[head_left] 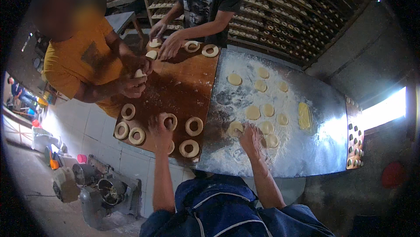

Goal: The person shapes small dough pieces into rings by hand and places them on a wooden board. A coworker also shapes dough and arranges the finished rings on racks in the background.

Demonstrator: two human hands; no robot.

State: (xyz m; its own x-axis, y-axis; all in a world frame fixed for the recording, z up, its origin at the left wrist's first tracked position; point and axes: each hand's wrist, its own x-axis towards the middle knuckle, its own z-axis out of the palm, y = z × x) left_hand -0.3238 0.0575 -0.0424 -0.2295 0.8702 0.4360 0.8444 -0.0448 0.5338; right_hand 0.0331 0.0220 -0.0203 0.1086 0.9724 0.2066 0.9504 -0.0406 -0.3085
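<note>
My left hand (160,131) is over the brown wooden board, its fingers curled at a pale dough ring (173,122) and partly covering it. Another ring (170,147) lies half hidden behind my left wrist. To the right of that hand are two larger dough rings, an upper one (194,126) and a lower one (189,148). On the floured metal table, my right hand (251,140) grips the edge of a flat dough disc (234,128). Several more discs lie beyond and beside it, among them a round one (253,112).
A co-worker in orange (78,66) shapes dough at the left; another in a dark shirt (205,5) handles rings at the board's far edge. A yellow dough slab (304,115) lies right. Racks (280,22) stand behind, machinery (107,191) lower left, a filled tray (348,165) far right.
</note>
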